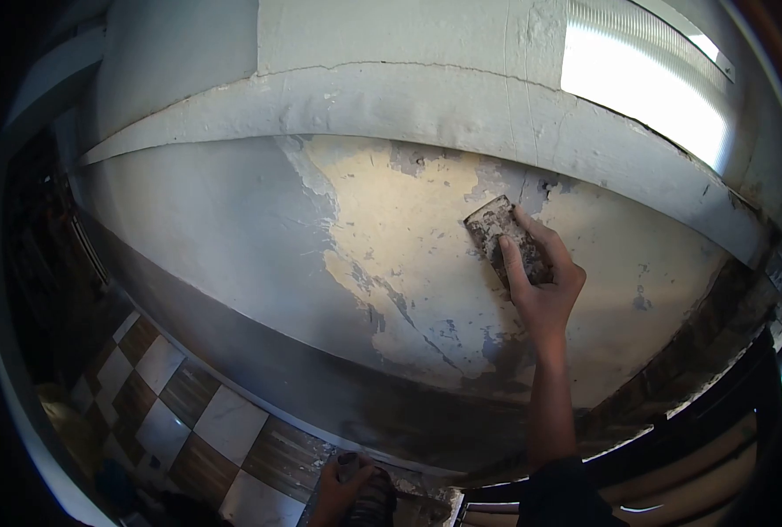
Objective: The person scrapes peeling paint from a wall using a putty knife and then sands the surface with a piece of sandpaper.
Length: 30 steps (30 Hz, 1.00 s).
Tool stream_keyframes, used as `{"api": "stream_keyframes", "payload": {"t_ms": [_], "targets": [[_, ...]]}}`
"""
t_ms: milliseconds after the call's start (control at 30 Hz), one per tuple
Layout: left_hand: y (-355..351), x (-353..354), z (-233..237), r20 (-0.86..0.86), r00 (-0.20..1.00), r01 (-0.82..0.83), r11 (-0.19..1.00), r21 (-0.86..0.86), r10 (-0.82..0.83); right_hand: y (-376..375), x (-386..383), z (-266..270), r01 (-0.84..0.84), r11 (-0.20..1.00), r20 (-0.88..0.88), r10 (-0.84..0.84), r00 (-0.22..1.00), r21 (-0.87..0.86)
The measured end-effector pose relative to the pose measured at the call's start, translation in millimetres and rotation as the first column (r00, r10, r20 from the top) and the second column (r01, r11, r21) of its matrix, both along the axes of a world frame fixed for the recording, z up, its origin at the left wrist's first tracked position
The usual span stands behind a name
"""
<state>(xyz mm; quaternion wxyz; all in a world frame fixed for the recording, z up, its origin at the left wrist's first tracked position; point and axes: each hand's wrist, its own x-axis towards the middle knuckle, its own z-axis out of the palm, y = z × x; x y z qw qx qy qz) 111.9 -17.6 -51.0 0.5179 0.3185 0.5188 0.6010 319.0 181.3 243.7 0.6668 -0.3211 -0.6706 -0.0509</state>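
My right hand [549, 279] is raised to the wall, fingers and thumb closed on a flat rectangular scraper [496, 221] crusted with pale and dark residue. The scraper lies against, or very close to, a patch of wall [417, 228] where grey paint is gone and a cream layer shows. Scratches and grey flecks mark this patch. Low in the view, my left hand [340, 492] is curled round a dark thing beside a dark ribbed shape [375, 499]; what it holds is too dim to name.
Grey paint [224, 211] covers the wall to the left. A protruding ledge [391, 101] runs above the patch, with a bright window [645, 88] at upper right. Checkered floor tiles [206, 395] lie below. A dark slatted structure [707, 465] stands at lower right.
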Motion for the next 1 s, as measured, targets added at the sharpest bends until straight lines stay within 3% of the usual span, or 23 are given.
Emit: {"api": "stream_keyframes", "payload": {"t_ms": [67, 100, 133, 167, 200, 233, 367, 433, 567, 633, 1000], "targets": [[-10, -14, -34, 0.068, 0.997, -0.045, 0.998, 0.038, 0.043, 0, 1, -2, 0.003, 1.0, 0.002, -0.003, 1.0, 0.005], [-14, -25, -39, -0.51, 0.857, 0.034, 0.979, 0.203, 0.076, 2, 3, -3, -0.009, 1.0, 0.002, 0.009, 1.0, 0.025], [-15, -30, -44, -0.89, 0.414, 0.192, 0.937, 0.291, 0.191, 3, 4, -4, -0.021, 0.999, 0.003, 0.021, 1.0, 0.047], [-14, -26, -21, -0.889, 0.416, 0.195, 0.936, 0.291, 0.19, 3, 5, -4, -0.017, 0.999, 0.005, 0.017, 1.0, 0.047], [-14, -18, 22, -0.583, 0.812, 0.019, 0.997, 0.074, 0.028, 2, 6, -4, -0.015, 0.999, -0.001, 0.015, 1.0, 0.051], [-14, -13, 50, -0.091, 0.996, -0.023, 0.977, -0.211, 0.003, 2, 7, -5, -0.014, 0.998, -0.005, 0.014, 1.0, 0.055], [-13, -17, 59, -0.077, 0.997, -0.041, 0.967, -0.251, 0.022, 8, 9, -5, 0.021, 0.984, 0.03, -0.026, 0.999, 0.177], [-10, -17, 57, -0.125, 0.989, -0.098, 0.981, -0.168, 0.078, 10, 10, -13, 0.156, 0.948, 0.071, -0.182, 0.981, 0.279], [1, -21, 55, -0.052, 0.997, -0.066, 0.97, -0.236, 0.056, 18, 16, -25, 0.164, 0.891, 0.139, -0.243, 0.96, 0.423], [3, -21, 53, -0.137, 0.988, -0.094, 0.975, -0.2, 0.067, 20, 16, -26, 0.186, 0.837, 0.094, -0.271, 0.958, 0.515], [3, -27, 31, -0.084, 0.989, -0.14, 0.964, -0.225, 0.124, 24, 19, -30, 0.163, 0.835, 0.104, -0.252, 0.962, 0.525]]}}
